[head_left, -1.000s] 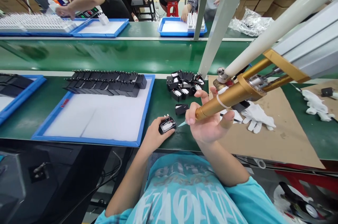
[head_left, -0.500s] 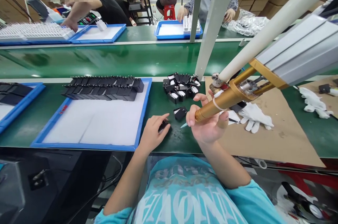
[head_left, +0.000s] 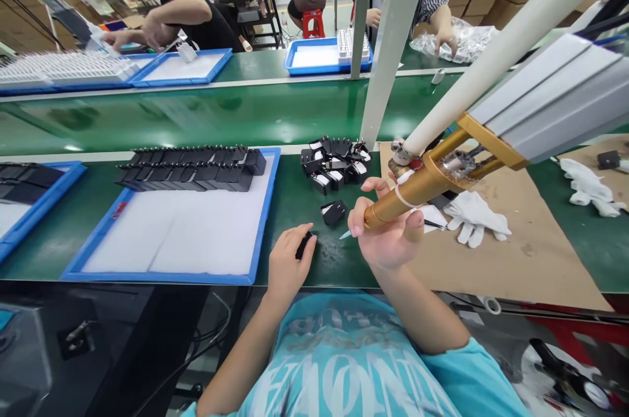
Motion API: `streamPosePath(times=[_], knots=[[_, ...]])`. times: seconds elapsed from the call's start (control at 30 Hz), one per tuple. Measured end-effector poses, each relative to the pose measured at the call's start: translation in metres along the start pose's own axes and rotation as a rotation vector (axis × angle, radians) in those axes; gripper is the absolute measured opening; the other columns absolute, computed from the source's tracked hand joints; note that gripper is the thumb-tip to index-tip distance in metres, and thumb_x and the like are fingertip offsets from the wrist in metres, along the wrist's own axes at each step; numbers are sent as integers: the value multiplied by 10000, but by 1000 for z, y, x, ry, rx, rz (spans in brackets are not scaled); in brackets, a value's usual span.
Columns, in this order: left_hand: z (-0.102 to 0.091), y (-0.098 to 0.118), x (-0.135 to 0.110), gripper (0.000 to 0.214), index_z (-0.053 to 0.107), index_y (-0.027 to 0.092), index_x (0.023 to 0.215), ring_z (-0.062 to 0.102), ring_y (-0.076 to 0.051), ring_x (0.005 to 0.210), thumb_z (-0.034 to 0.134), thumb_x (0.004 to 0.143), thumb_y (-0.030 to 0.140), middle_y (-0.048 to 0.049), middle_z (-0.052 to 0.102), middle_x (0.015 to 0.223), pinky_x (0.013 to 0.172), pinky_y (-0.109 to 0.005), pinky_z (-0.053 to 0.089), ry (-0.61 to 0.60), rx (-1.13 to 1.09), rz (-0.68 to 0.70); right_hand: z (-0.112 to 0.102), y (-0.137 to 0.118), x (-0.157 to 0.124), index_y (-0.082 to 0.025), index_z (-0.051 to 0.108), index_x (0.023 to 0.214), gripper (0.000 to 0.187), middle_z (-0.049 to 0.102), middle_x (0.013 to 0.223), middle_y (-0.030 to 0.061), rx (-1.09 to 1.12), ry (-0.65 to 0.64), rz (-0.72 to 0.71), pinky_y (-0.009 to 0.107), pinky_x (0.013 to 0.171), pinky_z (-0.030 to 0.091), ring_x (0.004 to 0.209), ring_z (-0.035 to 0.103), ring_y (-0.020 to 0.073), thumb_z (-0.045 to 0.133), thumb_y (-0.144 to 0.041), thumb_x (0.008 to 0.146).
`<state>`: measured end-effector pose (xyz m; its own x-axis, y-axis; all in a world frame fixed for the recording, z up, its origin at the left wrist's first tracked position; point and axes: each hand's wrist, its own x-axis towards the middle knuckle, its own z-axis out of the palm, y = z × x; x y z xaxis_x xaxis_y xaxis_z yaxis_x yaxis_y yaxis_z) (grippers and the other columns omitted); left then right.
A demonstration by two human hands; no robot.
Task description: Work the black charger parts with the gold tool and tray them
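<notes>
My left hand [head_left: 286, 261] is closed over a small black charger part [head_left: 304, 244] on the green bench, which is mostly hidden under my fingers. My right hand [head_left: 388, 233] is wrapped round the gold barrel of a hanging dispensing tool [head_left: 417, 187]; its pale tip [head_left: 344, 234] points left towards the part, a short gap away. One loose black charger [head_left: 333, 212] lies just beyond the tip. A heap of black chargers [head_left: 334, 164] sits further back.
A blue tray with a white liner [head_left: 181, 223] holds rows of black chargers [head_left: 191, 166] along its far edge. White gloves [head_left: 474, 215] lie on brown cardboard [head_left: 515, 253] at right. A white post [head_left: 388, 56] rises behind. Other people work across the green conveyor [head_left: 221, 112].
My left hand has turned the black part over and now covers it against the bench; its white label no longer shows. My right hand with the tool has stayed about where it was.
</notes>
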<state>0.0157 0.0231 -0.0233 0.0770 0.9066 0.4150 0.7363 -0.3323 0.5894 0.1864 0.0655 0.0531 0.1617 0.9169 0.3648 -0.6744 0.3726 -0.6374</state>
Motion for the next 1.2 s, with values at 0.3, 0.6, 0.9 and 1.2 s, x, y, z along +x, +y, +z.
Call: streamPosePath(times=[0.3, 0.6, 0.9, 1.2], knots=[[-5, -15, 5, 363, 546, 233, 1336, 609, -209, 974, 485, 983, 290, -62, 655, 1207, 846, -341, 511, -218, 273, 163, -7, -1, 2, -297, 482, 968, 332, 566, 988, -19, -5, 12, -10, 242, 346, 352, 420, 541, 74, 512, -596, 828], [-6, -12, 4, 403, 467, 174, 1370, 638, -229, 872, 441, 982, 280, -82, 641, 956, 673, -304, 511, -386, 554, 214, -8, -4, 2, -279, 477, 910, 312, 581, 992, -26, -15, 43, -15, 255, 360, 371, 422, 550, 78, 527, -576, 828], [-90, -104, 51, 506, 445, 125, 1391, 608, -361, 1031, 434, 948, 370, -185, 642, 1142, 840, -464, 495, -39, 589, -224, -23, -9, -1, -279, 521, 1032, 352, 568, 1014, -7, -45, 30, -36, 269, 349, 375, 437, 556, 84, 519, -572, 837], [-29, -28, 48, 696, 393, 205, 1413, 496, -313, 1268, 687, 831, 451, -153, 546, 1329, 1075, -491, 402, 50, 255, 108, -26, -10, -2, -289, 509, 1039, 374, 567, 1014, -4, -100, 86, -27, 270, 354, 371, 422, 529, 78, 509, -596, 825]])
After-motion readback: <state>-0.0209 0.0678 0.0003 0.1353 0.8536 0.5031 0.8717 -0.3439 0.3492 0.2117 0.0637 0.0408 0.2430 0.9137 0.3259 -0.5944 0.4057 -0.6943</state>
